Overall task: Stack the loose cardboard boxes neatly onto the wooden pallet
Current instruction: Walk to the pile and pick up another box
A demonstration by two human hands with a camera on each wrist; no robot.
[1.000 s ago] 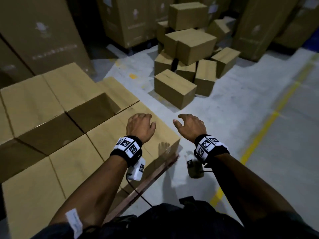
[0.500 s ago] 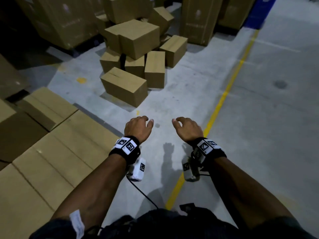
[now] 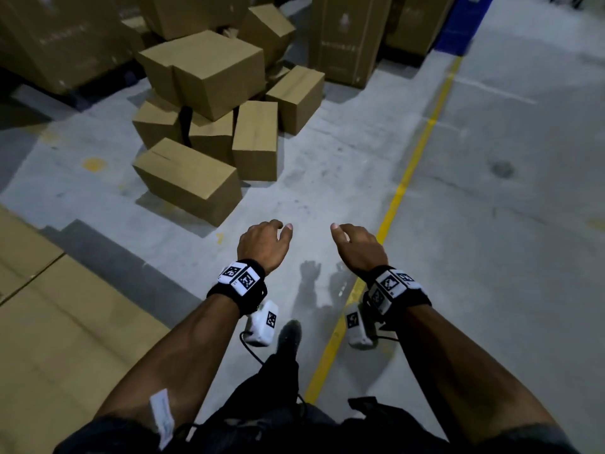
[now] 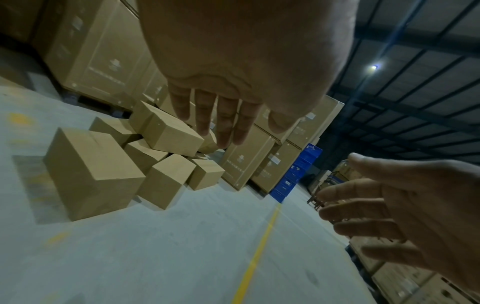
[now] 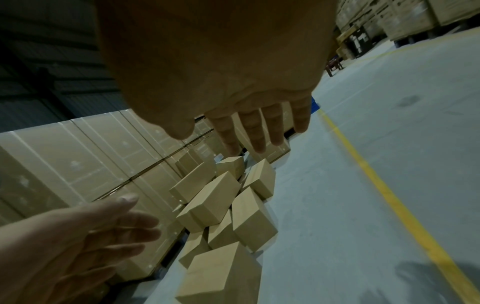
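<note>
Your left hand [image 3: 263, 244] and your right hand [image 3: 358, 245] are both held out over the bare concrete floor [image 3: 327, 198], side by side and apart from each other, palms down. Both wrist views show the fingers loosely spread and only slightly bent, with nothing in either hand.

The loose cardboard boxes [image 3: 209, 103] lie ahead of you and a little to your left, in an untidy heap on the floor. The nearest box [image 3: 186, 180] sits flat at the front of the heap, well short of your fingertips; a larger one [image 3: 204, 70] rests tilted on top of the others. Behind the heap stand tall cartons [image 3: 347, 37] against the back of the space.

At your lower left are the flat tops of the stacked boxes [image 3: 65, 322], close together in a level layer. The wooden pallet is presumably beneath them, but you cannot make it out from here.

A yellow floor line [image 3: 402, 188] runs away from you just beside your right hand.
</note>
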